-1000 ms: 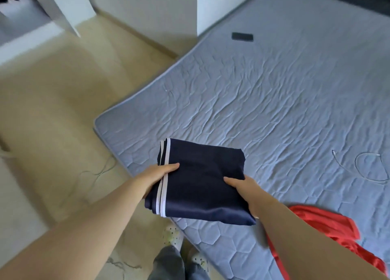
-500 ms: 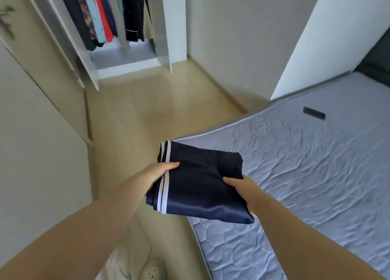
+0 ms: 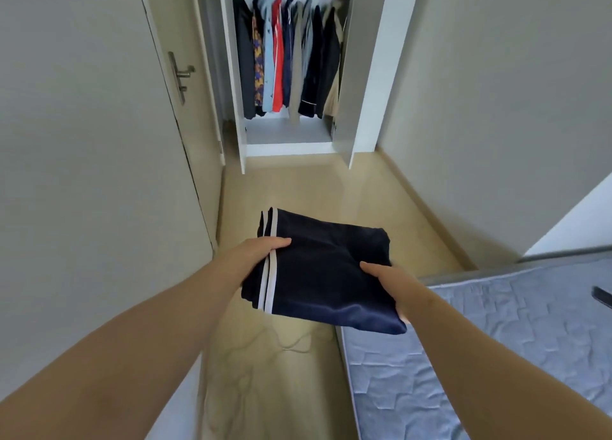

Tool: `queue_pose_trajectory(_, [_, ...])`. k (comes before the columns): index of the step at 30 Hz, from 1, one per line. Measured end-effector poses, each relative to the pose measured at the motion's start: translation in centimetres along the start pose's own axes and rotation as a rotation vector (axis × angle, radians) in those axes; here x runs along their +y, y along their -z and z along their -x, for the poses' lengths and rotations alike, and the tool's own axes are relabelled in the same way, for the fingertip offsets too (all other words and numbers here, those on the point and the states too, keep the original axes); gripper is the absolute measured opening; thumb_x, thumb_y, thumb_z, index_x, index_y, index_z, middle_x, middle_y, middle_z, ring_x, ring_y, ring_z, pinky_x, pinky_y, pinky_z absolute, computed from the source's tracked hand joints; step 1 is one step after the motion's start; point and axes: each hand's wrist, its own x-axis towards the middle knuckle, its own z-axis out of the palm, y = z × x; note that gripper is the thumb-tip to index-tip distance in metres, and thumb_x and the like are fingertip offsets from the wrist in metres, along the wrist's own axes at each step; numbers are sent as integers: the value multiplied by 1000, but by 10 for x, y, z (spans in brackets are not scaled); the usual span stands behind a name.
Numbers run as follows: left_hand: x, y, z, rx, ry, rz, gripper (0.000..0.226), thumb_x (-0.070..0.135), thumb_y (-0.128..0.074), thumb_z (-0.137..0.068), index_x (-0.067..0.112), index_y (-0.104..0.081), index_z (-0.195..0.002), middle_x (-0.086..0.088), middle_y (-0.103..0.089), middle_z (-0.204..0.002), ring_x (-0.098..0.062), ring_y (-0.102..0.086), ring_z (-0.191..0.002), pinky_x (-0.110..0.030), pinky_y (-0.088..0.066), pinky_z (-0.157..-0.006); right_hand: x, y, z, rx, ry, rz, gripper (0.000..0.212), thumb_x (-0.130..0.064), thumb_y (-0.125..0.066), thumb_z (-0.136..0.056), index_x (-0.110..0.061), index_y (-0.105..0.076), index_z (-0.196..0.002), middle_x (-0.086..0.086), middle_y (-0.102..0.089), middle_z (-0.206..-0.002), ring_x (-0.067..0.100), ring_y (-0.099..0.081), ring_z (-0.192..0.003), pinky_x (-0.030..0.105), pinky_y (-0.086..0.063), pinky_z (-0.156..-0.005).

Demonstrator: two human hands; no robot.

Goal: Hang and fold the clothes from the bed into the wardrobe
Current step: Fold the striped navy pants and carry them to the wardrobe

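A folded navy garment with white side stripes is held in the air over the floor. My left hand grips its striped left edge, thumb on top. My right hand grips its right edge, thumb on top, fingers underneath. Straight ahead stands the open white wardrobe with several hanging clothes on a rail and a bare grey shelf below them. The blue-grey quilted bed lies at the lower right.
A closed door with a metal handle is on the left wall. Beige floor runs between me and the wardrobe. A thin cable lies on the floor beside the bed. A dark flat object rests on the mattress edge.
My view has swung from the bed up to face the wardrobe. Both hands keep the same grip on the folded garment, which has left the bed and now hangs over the floor.
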Motion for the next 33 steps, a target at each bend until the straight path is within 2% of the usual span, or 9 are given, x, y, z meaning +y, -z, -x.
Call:
queue_pose_trajectory(2, [11, 19, -7, 22, 2, 24, 41, 38, -67, -81, 8, -58, -107, -12, -64, -90, -27, -61, -78, -34, -48, -70, -15, -18, -15, -40, 12, 16, 15, -19, -61, -90, -15, -53, -102, 4, -60, -85, 21, -56, -77, 32, -45, -72])
queue_pose_trajectory(5, [23, 41, -19, 46, 10, 70, 37, 37, -65, -84, 9, -57, -107, -11, -63, -88, -26, -60, -76, -34, -46, -65, -33, -39, -40, -84, 16, 24, 18, -19, -60, -90, -13, -54, -106, 6, -62, -85, 21, -58, -77, 28, -44, -61])
queue_pose_trajectory(10, [61, 79, -68, 123, -12, 121, 40, 33, -65, -84, 7, -55, -112, -13, -63, -92, -28, -61, -79, -39, -47, -75, -76, -80, -115, -142, 34, 29, 23, -21, -62, -89, -11, -58, -110, 7, -65, -89, 24, -60, -81, 33, -46, -73])
queue_pose_trajectory(14, [113, 98, -127, 179, -14, 121, 46, 36, -67, -82, 7, -54, -115, -15, -63, -96, -30, -61, -82, -41, -48, -82, -121, -96, -185, -176, 55, 24, 13, -23, -61, -90, -14, -57, -99, 7, -64, -88, 23, -59, -79, 34, -47, -69])
queue_pose_trajectory(18, [185, 107, -192, 205, -18, 107, 45, 36, -67, -82, 6, -55, -114, -17, -65, -100, -32, -62, -88, -42, -48, -89, -177, -101, -263, -193, 48, -36, 17, -20, -62, -89, -12, -58, -104, 9, -65, -91, 26, -61, -82, 35, -49, -74])
queue_pose_trajectory(22, [251, 116, -240, 206, -56, 110, 42, 35, -68, -81, 6, -56, -110, -17, -65, -97, -32, -62, -86, -42, -48, -88, -235, -101, -324, -194, 89, -43, 26, -21, -63, -89, -10, -59, -112, 12, -66, -99, 29, -62, -90, 38, -50, -80])
queue_pose_trajectory(29, [365, 138, -325, 222, -159, 110, 31, 32, -65, -85, 7, -55, -102, -12, -61, -83, -26, -58, -72, -35, -46, -69, -338, -110, -422, -193, 153, -24, 21, -22, -59, -91, -12, -58, -109, 8, -65, -93, 24, -61, -82, 31, -47, -64])
queue_pose_trajectory(31, [397, 145, -354, 213, -189, 98, 36, 34, -65, -85, 7, -55, -106, -12, -61, -86, -26, -59, -76, -36, -47, -77, -366, -115, -451, -189, 175, -28, 21, -21, -59, -91, -11, -58, -109, 7, -64, -91, 23, -61, -81, 30, -47, -64])
queue_pose_trajectory(33, [427, 155, -383, 230, -225, 89, 44, 37, -67, -82, 6, -56, -112, -15, -64, -100, -30, -62, -89, -39, -48, -87, -392, -119, -482, -157, 195, -22, 21, -23, -60, -91, -10, -58, -108, 7, -64, -91, 24, -61, -82, 33, -48, -72])
